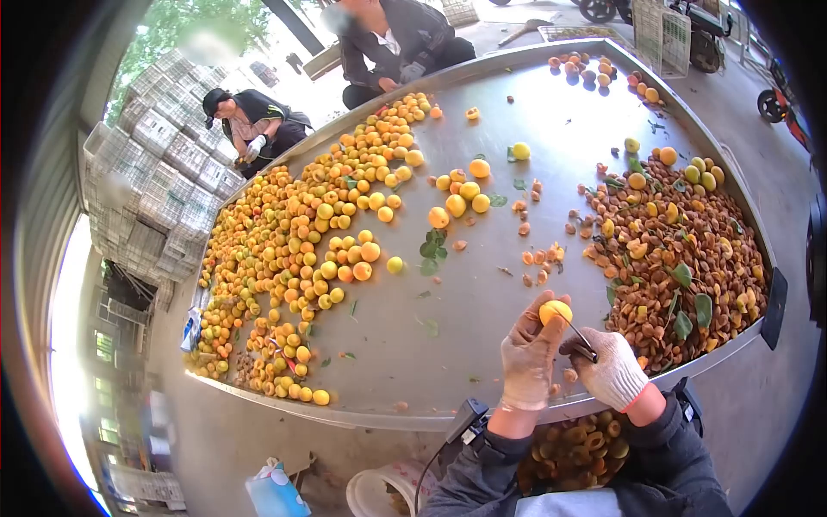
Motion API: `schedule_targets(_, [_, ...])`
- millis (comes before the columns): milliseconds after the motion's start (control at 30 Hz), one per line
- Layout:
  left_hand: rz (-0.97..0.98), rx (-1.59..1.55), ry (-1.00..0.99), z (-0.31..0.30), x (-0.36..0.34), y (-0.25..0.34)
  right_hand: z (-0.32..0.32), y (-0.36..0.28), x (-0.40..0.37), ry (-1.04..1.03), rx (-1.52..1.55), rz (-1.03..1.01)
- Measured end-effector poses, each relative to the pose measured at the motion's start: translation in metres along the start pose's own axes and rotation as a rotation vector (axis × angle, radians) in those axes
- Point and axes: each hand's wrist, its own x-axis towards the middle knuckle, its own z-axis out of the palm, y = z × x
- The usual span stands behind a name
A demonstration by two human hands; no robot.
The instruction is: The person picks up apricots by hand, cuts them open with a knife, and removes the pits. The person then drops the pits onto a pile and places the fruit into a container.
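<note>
Near the table's front edge, my gloved left hand [530, 351] is closed around a yellow apricot [556, 311], holding it up by the fingertips. My right hand [610, 370], in a white knit glove, grips a slim metal tool [581, 336] with a dark shaft. Its thin tip points up and left, right at the apricot. To the right of my hands lies a heap of brown apricot stones [689, 276] mixed with green leaves. Below my forearms, pitted apricot pieces [575, 452] fill a container that my sleeves partly cover.
A large pile of whole apricots [284, 233] covers the left side of the metal table [388, 345]. Several loose apricots [461, 194] lie mid-table. Two people [396, 39] [254, 125] work across from me, beside stacked crates [164, 138]. A white bucket [366, 493] stands below the front edge.
</note>
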Motion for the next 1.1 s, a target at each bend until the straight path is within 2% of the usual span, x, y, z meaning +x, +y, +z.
schedule_targets(67, [0.021,0.082,-0.001,0.007,-0.007,0.002,-0.002,-0.003,0.002,0.020,-0.008,0.020])
schedule_targets(133, [-0.070,0.272,0.018,0.016,-0.014,0.001,-0.002,-0.001,0.003,0.048,-0.017,0.044])
schedule_targets(167, [-0.072,0.271,0.008,0.017,-0.015,-0.003,0.000,0.003,0.004,0.045,0.018,0.045])
schedule_targets(233, [0.101,0.333,-0.018,0.026,-0.019,-0.006,-0.001,0.005,0.002,0.047,0.053,0.050])
schedule_targets(267, [0.100,0.333,-0.024,0.028,-0.020,-0.004,-0.002,0.001,0.002,-0.002,0.077,0.031])
schedule_targets(333, [-0.028,0.492,0.058,0.032,-0.024,0.008,-0.011,0.000,0.005,-0.159,0.131,0.015])
schedule_targets(367, [-0.041,0.495,0.054,0.029,-0.025,0.011,-0.012,0.000,0.005,-0.153,0.135,0.026])
schedule_targets(433, [0.005,0.575,-0.038,0.025,-0.025,0.009,-0.014,0.004,0.002,-0.334,0.513,0.166])
schedule_targets(467, [0.021,0.695,-0.067,0.027,-0.027,0.014,-0.017,0.001,-0.001,-0.381,0.521,0.151])
schedule_targets(500, [-0.016,0.602,-0.115,0.019,-0.027,0.014,-0.020,-0.004,-0.003,-0.422,0.430,0.243])
schedule_targets(567, [-0.031,0.418,-0.168,0.004,-0.024,0.008,-0.019,0.006,-0.008,-0.414,0.357,0.127])
schedule_targets(633, [-0.015,0.327,-0.183,-0.002,-0.023,0.013,-0.030,0.010,-0.019,-0.380,0.341,0.108])
schedule_targets(700, [0.000,0.076,-0.056,-0.007,-0.020,0.022,-0.038,0.005,-0.025,-0.368,0.330,0.068])
schedule_targets(733, [-0.004,0.074,-0.058,-0.011,-0.019,0.015,-0.047,-0.005,-0.031,-0.197,0.422,0.145])
schedule_targets(767, [0.108,0.321,-0.048,-0.016,-0.016,0.006,-0.052,-0.010,-0.035,-0.027,0.508,0.222])
schedule_targets(800, [0.219,0.569,-0.038,-0.017,-0.015,-0.003,-0.050,-0.006,-0.034,0.024,0.629,0.245])
schedule_targets(833, [0.210,0.569,-0.046,-0.003,-0.023,-0.004,-0.047,-0.006,-0.032,0.034,0.630,0.251])
schedule_targets(900, [0.208,0.787,-0.091,0.026,-0.041,-0.006,-0.040,-0.009,-0.029,0.154,0.441,0.099])
schedule_targets(933, [0.195,0.789,-0.105,0.024,-0.040,-0.011,-0.038,-0.003,-0.025,0.126,0.312,0.043])
schedule_targets(967, [0.274,0.834,-0.197,0.018,-0.039,-0.015,-0.036,0.003,-0.022,0.094,0.182,-0.013])
schedule_targets(1000, [0.356,0.875,-0.287,0.014,-0.037,-0.018,-0.038,0.003,-0.022,0.070,0.274,0.021])
schedule_targets(1033, [0.350,0.877,-0.292,0.012,-0.035,-0.020,-0.041,0.002,-0.023,0.043,0.367,0.052])
schedule_targets(1067, [0.244,0.702,-0.258,0.011,-0.033,-0.021,-0.044,-0.002,-0.023,0.044,0.369,0.054])
schedule_targets(1100, [0.140,0.527,-0.221,0.009,-0.032,-0.021,-0.048,-0.006,-0.025,0.011,0.525,0.125])
